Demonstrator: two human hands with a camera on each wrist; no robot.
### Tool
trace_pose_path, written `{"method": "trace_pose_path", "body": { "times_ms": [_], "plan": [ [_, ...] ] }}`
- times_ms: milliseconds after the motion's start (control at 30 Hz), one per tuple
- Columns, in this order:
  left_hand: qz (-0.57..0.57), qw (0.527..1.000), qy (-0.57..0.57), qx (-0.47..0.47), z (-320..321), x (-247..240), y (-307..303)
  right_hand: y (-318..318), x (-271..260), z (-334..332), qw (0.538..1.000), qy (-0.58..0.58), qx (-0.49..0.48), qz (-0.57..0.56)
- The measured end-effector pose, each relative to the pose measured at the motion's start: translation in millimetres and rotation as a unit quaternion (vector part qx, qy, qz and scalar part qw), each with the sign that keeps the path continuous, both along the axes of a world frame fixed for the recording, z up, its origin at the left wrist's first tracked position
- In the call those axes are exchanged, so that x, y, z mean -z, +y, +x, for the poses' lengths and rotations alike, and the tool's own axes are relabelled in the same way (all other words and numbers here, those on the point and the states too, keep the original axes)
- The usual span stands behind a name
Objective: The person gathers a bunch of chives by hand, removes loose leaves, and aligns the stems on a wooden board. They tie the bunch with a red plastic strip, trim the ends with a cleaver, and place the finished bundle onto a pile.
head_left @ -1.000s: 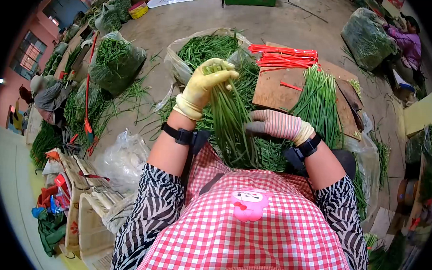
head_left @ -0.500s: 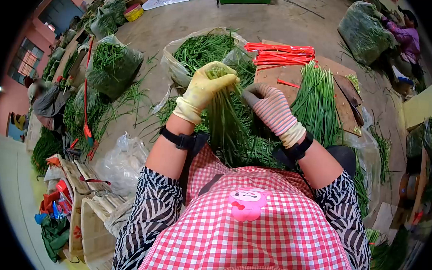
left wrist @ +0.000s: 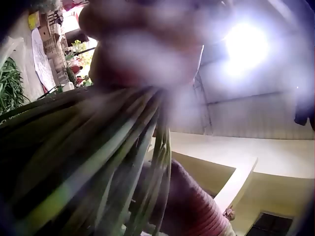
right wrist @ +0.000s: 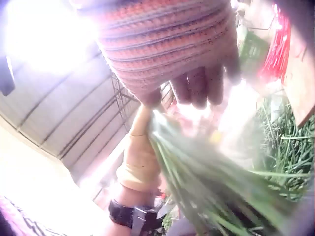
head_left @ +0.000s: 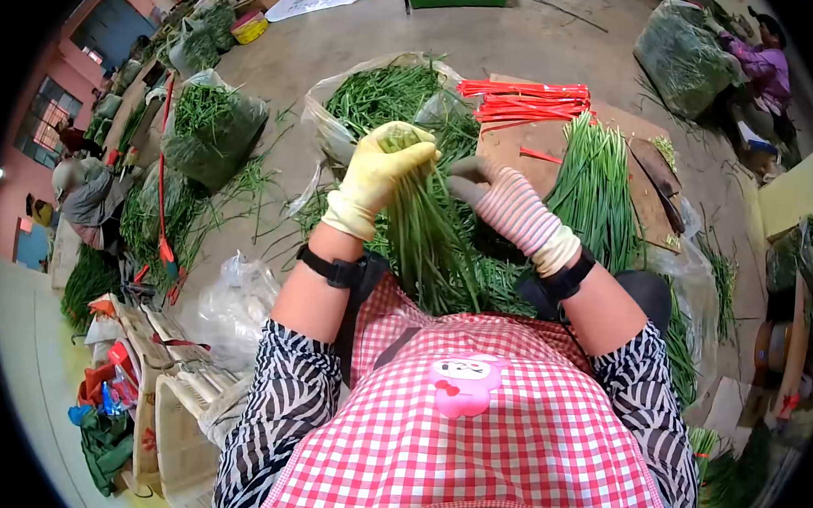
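Note:
In a yellow glove, my left hand [head_left: 383,175] grips a bunch of long green chives [head_left: 425,241] near its pale ends, the leaves hanging down toward the apron. My right hand [head_left: 515,204], in a striped glove with grey fingertips, is just right of the bunch with its fingers loosely extended. Nothing shows in its grasp in the right wrist view, where the chives [right wrist: 206,177] hang below the fingers. Under both hands lie loose chives. To the right, a neat pile of chives [head_left: 598,200] rests on a wooden board [head_left: 513,154].
Red ties [head_left: 534,104] lie across the board's far edge, and a dark blade [head_left: 658,189] lies on its right side. An open plastic bag [head_left: 317,111] of chives stands ahead. A crate [head_left: 181,435] is at lower left; a person [head_left: 765,75] sits at far right.
My right hand has risen from the lower leaves to near the left hand, then drawn slightly away from the bunch. My left hand keeps hold of the chives and has lowered a little.

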State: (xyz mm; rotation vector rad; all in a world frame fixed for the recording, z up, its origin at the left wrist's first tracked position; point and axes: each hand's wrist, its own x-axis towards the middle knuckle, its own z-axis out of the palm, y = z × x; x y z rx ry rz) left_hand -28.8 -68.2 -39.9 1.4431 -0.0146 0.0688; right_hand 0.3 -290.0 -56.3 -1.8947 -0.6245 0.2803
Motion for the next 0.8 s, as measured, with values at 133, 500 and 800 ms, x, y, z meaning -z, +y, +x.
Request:
{"method": "trace_pose_path", "body": {
  "times_ms": [133,500,800],
  "plan": [
    [0.014,1.0,-0.001,0.004,-4.1,-5.6,-12.9,8.0,-9.7,-9.1,0.997,0.078,-0.003,0.009],
    [0.074,0.996,-0.031,0.026,-1.9,-2.1,2.7,-14.3,-7.8,8.8,0.998,0.043,0.035,0.021],
    [0.088,0.996,-0.03,0.01,3.8,-22.8,0.3,1.9,-15.0,4.3,0.995,-0.079,0.053,-0.038]
  ]
}}
